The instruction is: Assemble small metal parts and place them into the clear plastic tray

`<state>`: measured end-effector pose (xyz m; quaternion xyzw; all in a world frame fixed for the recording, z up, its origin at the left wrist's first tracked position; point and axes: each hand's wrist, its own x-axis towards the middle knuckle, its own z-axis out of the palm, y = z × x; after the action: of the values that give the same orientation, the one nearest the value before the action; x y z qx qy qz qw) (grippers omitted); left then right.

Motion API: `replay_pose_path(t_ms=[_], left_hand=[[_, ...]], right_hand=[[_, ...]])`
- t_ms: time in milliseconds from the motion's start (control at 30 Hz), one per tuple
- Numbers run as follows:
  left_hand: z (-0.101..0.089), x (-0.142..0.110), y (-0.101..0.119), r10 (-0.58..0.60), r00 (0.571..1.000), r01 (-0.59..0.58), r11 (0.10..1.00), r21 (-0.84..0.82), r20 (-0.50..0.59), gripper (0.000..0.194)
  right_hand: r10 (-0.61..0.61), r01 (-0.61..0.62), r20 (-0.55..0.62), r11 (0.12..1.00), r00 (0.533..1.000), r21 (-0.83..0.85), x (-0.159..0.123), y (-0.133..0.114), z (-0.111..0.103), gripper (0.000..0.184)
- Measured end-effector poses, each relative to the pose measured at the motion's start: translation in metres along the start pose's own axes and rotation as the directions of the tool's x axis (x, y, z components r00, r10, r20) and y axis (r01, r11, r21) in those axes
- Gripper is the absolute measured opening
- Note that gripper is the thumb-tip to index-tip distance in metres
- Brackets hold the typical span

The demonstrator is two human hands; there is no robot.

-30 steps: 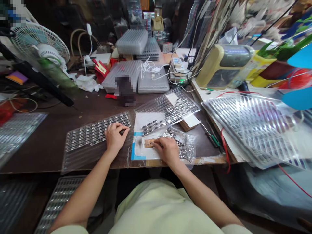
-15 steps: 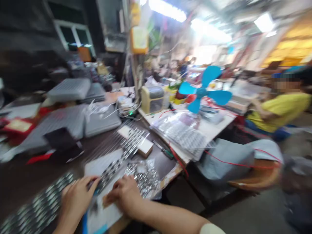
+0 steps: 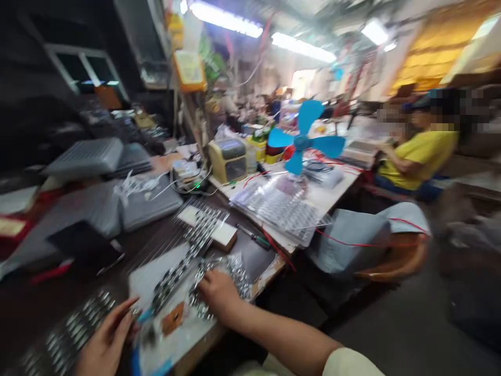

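Observation:
My right hand reaches down into a clear plastic bag of small shiny metal pieces, its fingers curled and their tips hidden among the pieces. My left hand is at the lower left with thumb and fingers drawn together; blur hides what is between them. Just beyond its fingertips lies a small blue-tipped thing. Between the hands, a brown-orange flat piece rests on a white sheet. A strip of metal pieces in rows runs away from me, its far end over a pale block.
More rows of metal pieces lie at the left. A green-handled screwdriver is near the table edge. Farther off stand a blue-bladed fan, clear plastic trays and a cloth-covered chair. A person in yellow sits at right.
My right hand has moved from the brown-orange piece into the bag of metal pieces. My left hand has drawn back from the strip's near end. The view has turned right.

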<state>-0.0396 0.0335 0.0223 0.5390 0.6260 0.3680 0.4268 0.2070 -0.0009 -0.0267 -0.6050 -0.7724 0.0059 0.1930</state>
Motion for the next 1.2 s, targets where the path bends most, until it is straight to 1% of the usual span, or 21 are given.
replay_pose_path(t_ms=[67,100,167,233,333,400,500,667,767,900,1000,1067,1133,1200], left_hand=[[0.001,-0.018,-0.002,0.028,0.999,-0.029,0.998,0.058,0.022,0.047],[0.003,-0.025,-0.004,0.059,0.998,-0.06,0.995,0.083,0.024,0.046],[0.011,-0.033,-0.009,0.142,0.99,-0.141,0.979,0.145,0.005,0.038],[0.021,-0.038,-0.015,0.191,0.981,-0.183,0.963,0.199,-0.023,0.03],[0.033,-0.042,-0.021,0.306,0.952,-0.297,0.924,0.24,-0.004,0.018],[0.039,-0.043,-0.022,0.372,0.928,-0.361,0.892,0.271,0.015,0.015],[0.045,-0.042,-0.024,0.42,0.907,-0.408,0.852,0.328,0.037,0.014],[0.049,-0.041,-0.023,0.447,0.894,-0.419,0.802,0.426,0.038,0.013],[0.05,-0.042,-0.02,0.439,0.897,-0.41,0.788,0.459,0.048,0.012],[0.051,-0.044,-0.017,0.439,0.897,-0.412,0.788,0.457,0.051,0.011],[0.051,-0.044,-0.018,0.454,0.89,-0.426,0.798,0.425,0.04,0.011],[0.05,-0.042,-0.021,0.456,0.89,-0.421,0.829,0.37,-0.009,0.011],[0.048,-0.041,-0.023,0.438,0.894,-0.394,0.87,0.296,-0.097,0.012],[0.046,-0.039,-0.024,0.412,0.896,-0.369,0.899,0.236,-0.168,0.014]], right_hand=[[0.036,-0.036,-0.01,0.997,0.999,0.068,0.001,-0.003,-0.005,0.01],[0.023,-0.021,-0.018,0.993,1.0,0.114,0.002,-0.004,-0.006,0.007],[0.022,-0.005,-0.079,0.979,0.997,0.204,0.006,-0.003,-0.006,0.011],[0.018,0.019,-0.131,0.96,0.991,0.281,0.008,-0.003,-0.003,0.015],[0.024,0.043,-0.175,0.927,0.984,0.372,0.006,-0.002,-0.002,0.017],[0.035,0.045,-0.184,0.908,0.982,0.417,0.005,-0.002,-0.003,0.018],[0.051,0.04,-0.186,0.89,0.981,0.455,0.004,-0.002,-0.004,0.021],[0.028,0.052,-0.183,0.906,0.983,0.42,0.006,-0.002,-0.004,0.027],[0.036,0.042,-0.176,0.907,0.984,0.419,0.006,-0.002,-0.004,0.025],[0.037,0.049,-0.187,0.899,0.982,0.434,0.006,-0.001,-0.007,0.024],[0.041,0.042,-0.179,0.896,0.983,0.441,0.007,-0.007,-0.01,0.021],[0.023,0.039,-0.137,0.901,0.99,0.433,0.009,-0.016,-0.01,0.017],[-0.028,0.065,-0.097,0.912,0.995,0.406,0.012,-0.027,-0.008,0.014],[-0.073,0.097,-0.082,0.926,0.994,0.364,0.014,-0.038,-0.004,0.012]])
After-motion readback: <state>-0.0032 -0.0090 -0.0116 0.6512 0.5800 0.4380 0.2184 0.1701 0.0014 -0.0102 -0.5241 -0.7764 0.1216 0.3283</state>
